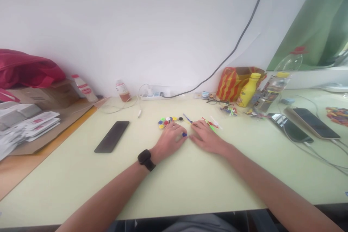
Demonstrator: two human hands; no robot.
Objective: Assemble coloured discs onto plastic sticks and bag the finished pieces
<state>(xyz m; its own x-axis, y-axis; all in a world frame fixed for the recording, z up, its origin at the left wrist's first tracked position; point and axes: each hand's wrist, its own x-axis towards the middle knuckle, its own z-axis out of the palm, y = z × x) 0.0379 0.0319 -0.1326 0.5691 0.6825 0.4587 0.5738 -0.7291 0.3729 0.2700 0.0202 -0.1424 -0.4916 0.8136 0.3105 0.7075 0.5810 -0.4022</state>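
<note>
My left hand (172, 138) rests on the pale table, with a black watch (146, 159) on its wrist. Its thumb and index finger close around a small dark-blue round piece (184, 134). Several small coloured discs, among them a yellow disc (161, 127) and a black disc (181, 118), lie just beyond that hand. To its right, my right hand (206, 136) lies palm down with fingers stretched forward and apart from the left. Near its fingertips is a thin blue stick (186, 116). Partly behind it lie red, white and green sticks, the green stick (211, 126) closest.
A dark phone (112, 137) lies at left. Toward the wall stand a power strip (152, 96), a drink bottle (123, 91), a striped bag (227, 83) and a yellow bottle (248, 90). Two phones with cables lie at right, one phone (315, 123) nearer the edge. Cardboard and packets fill the left.
</note>
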